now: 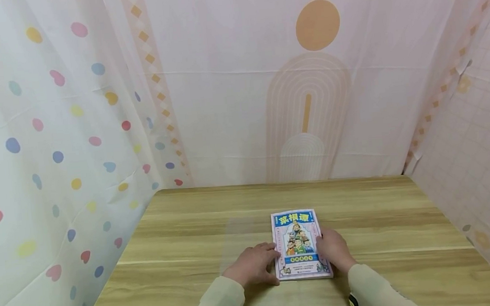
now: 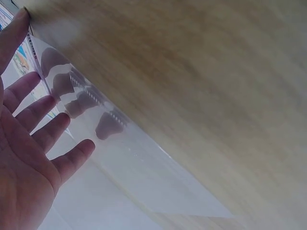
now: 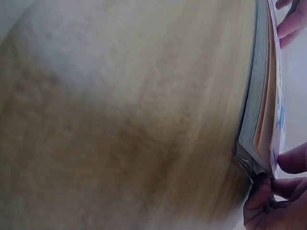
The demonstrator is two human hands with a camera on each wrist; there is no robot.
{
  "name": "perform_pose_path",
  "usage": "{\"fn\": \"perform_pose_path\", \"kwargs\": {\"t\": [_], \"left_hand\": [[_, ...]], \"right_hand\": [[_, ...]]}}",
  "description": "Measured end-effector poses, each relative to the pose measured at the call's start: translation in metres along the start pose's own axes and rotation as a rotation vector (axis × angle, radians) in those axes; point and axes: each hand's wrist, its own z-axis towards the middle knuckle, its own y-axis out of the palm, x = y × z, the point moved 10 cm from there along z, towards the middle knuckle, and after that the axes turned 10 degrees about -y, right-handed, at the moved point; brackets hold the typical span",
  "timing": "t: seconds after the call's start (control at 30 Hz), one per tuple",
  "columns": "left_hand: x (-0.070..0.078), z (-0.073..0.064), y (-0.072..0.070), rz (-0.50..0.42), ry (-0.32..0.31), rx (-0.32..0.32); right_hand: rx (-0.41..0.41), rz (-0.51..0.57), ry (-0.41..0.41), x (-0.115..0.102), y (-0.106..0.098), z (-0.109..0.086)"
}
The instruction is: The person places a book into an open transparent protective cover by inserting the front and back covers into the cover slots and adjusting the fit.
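A paperback book (image 1: 300,269) with a blue-bordered cover, yellow title characters and cartoon figures lies face up on the wooden table. A clear plastic sheet (image 2: 158,182) stretches out from under its left side. My left hand (image 1: 254,264) is along the book's left edge, its fingers spread and nearly straight over the sheet. On the opposite side, my right hand (image 1: 335,250) pinches the book's right edge. In the right wrist view, its thumb (image 3: 293,159) presses the cover while curled fingers are at a crinkled piece of clear plastic (image 3: 245,160) by the page edges.
The wooden table (image 1: 184,254) extends to both sides and behind the book. A patterned curtain (image 1: 225,125) hangs beyond its far edge, and a dotted curtain (image 1: 27,189) hangs on the left. Something black and yellow (image 1: 354,305) shows by the right sleeve.
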Motion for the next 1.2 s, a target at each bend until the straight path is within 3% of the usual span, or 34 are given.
{"fn": "perform_pose_path", "kwargs": {"t": [0.87, 1.2], "left_hand": [[0.0000, 0.0004, -0.0013, -0.018, 0.011, -0.009], [-0.0012, -0.0003, -0.0013, -0.033, 0.005, -0.015]], "right_hand": [[0.033, -0.138, -0.029, -0.0041, -0.0025, -0.0007], [0.032, -0.100, 0.011, -0.0014, -0.0015, -0.0008]]}}
